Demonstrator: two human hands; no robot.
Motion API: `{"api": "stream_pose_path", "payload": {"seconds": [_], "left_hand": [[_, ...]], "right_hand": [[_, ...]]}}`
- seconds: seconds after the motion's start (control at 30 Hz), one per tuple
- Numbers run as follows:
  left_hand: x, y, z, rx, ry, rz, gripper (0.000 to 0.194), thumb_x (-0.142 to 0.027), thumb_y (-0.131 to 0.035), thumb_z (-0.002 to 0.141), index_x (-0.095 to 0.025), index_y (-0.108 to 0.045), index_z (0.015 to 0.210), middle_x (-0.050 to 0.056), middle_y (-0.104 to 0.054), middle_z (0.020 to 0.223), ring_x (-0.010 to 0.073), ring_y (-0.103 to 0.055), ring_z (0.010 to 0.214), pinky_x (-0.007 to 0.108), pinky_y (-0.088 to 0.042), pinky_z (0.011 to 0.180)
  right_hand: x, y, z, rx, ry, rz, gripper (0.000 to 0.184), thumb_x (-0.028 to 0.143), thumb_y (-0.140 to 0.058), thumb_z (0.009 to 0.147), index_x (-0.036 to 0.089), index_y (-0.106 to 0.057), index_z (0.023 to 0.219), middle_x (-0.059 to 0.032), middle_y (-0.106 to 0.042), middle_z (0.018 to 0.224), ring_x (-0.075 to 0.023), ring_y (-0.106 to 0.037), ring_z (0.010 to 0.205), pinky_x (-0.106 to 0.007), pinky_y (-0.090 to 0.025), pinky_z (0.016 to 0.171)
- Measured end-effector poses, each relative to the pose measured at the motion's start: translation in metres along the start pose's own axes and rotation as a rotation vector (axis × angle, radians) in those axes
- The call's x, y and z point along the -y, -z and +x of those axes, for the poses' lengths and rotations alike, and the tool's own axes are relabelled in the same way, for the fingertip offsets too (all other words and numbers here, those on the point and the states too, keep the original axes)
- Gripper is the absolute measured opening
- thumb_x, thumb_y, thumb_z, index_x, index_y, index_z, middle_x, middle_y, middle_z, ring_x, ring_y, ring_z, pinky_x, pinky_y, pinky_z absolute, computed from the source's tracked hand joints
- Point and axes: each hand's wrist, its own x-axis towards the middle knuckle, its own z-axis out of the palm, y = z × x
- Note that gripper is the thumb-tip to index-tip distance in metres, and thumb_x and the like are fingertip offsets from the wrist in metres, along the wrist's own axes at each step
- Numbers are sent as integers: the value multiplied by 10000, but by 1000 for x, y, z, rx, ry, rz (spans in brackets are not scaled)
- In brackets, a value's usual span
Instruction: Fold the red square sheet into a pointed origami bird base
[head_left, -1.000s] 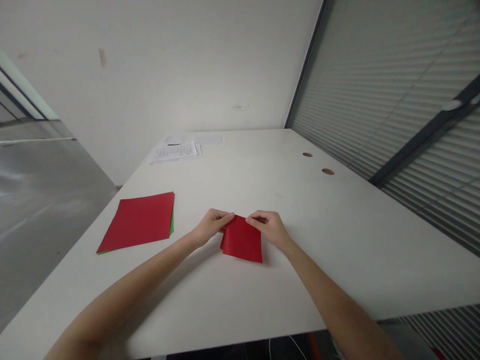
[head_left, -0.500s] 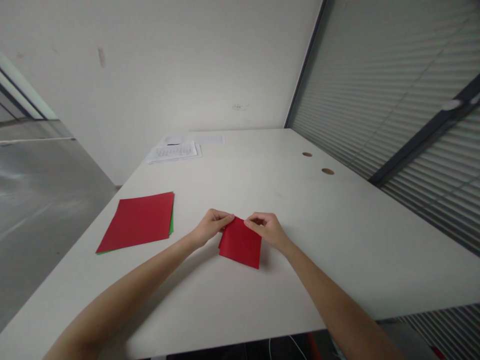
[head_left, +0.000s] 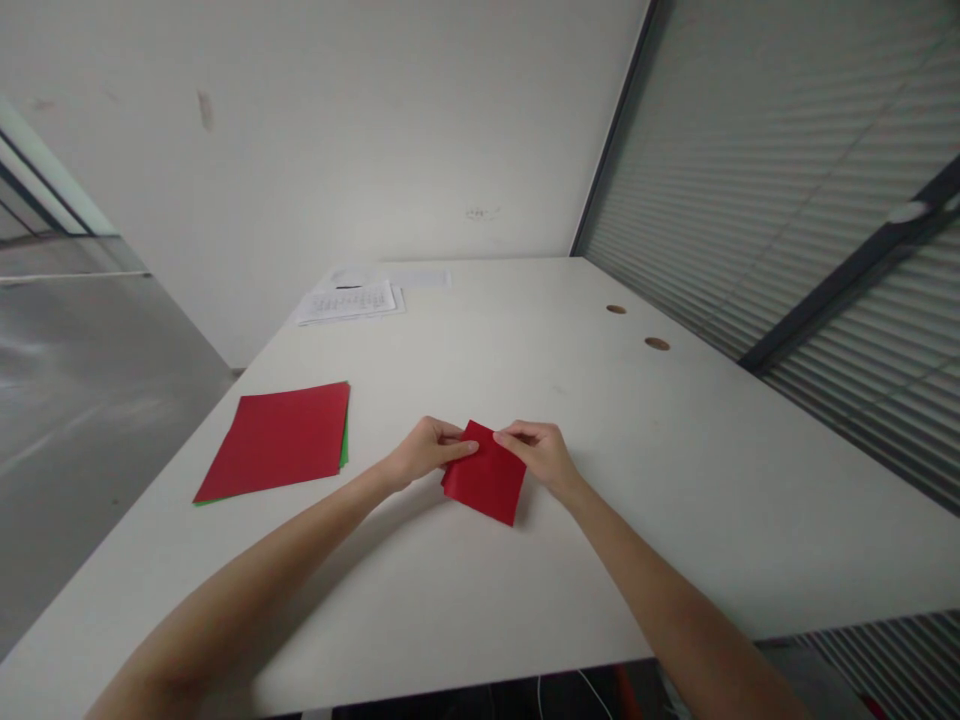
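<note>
Head view: red paper [head_left: 484, 485], smooth, matte, folded in layers to a small near-square, is held over the near part of a flat white table [head_left: 600, 570]. Counted: one stack of larger sheets [head_left: 281, 440], red over green, at left; two oval-looking holes [head_left: 657, 343] at right. Left hand [head_left: 433, 448] pinches the paper's upper left, thumb on top; right hand [head_left: 541, 455] pinches its upper right edge. Forearms angle inward.

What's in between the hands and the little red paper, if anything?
Nothing that I can see. The left hand and right hand both touch the little red paper, pinching it near its far edge. The bigger red sheet lies off to the left, out of the way.
</note>
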Motion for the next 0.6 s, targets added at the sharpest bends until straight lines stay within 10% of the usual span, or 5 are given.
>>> {"api": "stream_pose_path", "payload": {"seconds": [0.6], "left_hand": [[16, 3, 6, 122, -5, -119, 505, -579, -691, 771, -97, -748, 909, 116, -746, 863, 191, -691, 771, 331, -531, 809]], "right_hand": [[-6, 2, 5, -202, -3, 88, 298, 481, -745, 675, 192, -685, 635, -27, -663, 632, -163, -566, 601, -294, -454, 584]]}}
